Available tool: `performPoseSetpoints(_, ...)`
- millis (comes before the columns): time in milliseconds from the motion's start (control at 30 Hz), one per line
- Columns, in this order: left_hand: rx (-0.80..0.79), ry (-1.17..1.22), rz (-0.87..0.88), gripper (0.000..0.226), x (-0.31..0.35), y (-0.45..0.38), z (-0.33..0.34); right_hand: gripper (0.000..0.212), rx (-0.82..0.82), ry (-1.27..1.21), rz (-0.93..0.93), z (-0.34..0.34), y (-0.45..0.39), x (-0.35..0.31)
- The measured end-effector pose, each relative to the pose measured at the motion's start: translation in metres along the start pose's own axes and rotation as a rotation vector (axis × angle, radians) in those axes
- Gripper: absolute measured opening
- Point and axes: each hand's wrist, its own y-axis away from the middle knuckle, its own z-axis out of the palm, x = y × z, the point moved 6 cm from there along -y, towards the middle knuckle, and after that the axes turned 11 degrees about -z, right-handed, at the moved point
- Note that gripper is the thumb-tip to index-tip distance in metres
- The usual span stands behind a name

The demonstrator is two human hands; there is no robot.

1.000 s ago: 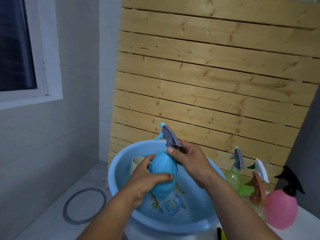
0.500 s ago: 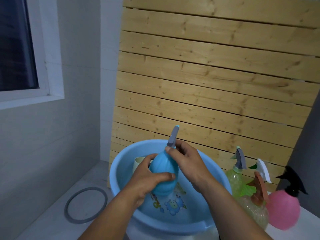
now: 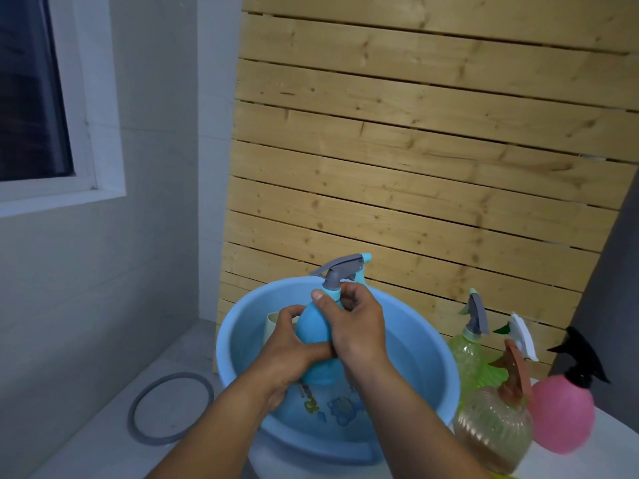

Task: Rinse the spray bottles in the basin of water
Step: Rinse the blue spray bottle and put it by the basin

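Round blue plastic spray bottle (image 3: 313,335) stands upright over the light blue plastic basin (image 3: 428,347), its grey trigger head's nozzle pointing right. Both forearms reach forward; the left hand (image 3: 288,354) wraps the belly, and the right hand (image 3: 356,328) grips the neck, thumb up.

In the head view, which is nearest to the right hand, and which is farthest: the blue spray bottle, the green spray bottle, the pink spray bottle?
1. Blue spray bottle: gripped by the right hand, over the basin.
2. Green spray bottle: right of the basin.
3. Pink spray bottle: far right.
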Motion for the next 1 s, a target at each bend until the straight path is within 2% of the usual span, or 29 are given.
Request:
performPoseSetpoints(100, -0.047, -0.059, -0.003, 0.091, -0.001, -0.001, 0.005, 0.025, -0.042, -0.020, 0.027, -0.014, -0.011, -0.004)
performPoseSetpoints(200, -0.075, -0.088, 0.008, 0.093, -0.002, -0.003, 0.007, 0.035, -0.082, -0.050, 0.063, -0.025, -0.016, -0.006)
performPoseSetpoints(300, -0.036, -0.131, 0.009, 0.092, -0.003, -0.002, 0.006, 0.032, -0.087, -0.087, 0.066, -0.027, -0.012, -0.006)
performPoseSetpoints(567, 0.120, -0.276, 0.116, 0.093, 0.008, 0.007, 0.009, 0.025, 0.158, 0.096, 0.054, -0.020, -0.005, -0.004)
performPoseSetpoints(667, 0.108, -0.330, 0.124, 0.116, 0.011, 0.008, 0.010, 0.025, 0.169, 0.047, 0.061, -0.015, -0.005, -0.005)
performPoseSetpoints(833, -0.047, -0.146, 0.110, 0.073, 0.010, 0.009, 0.011, 0.027, 0.109, -0.024, 0.063, -0.019, -0.016, -0.010)
performPoseSetpoints(1000, -0.042, -0.114, 0.092, 0.082, 0.006, 0.005, 0.008, 0.029, 0.049, -0.082, 0.093, -0.028, -0.022, -0.012)
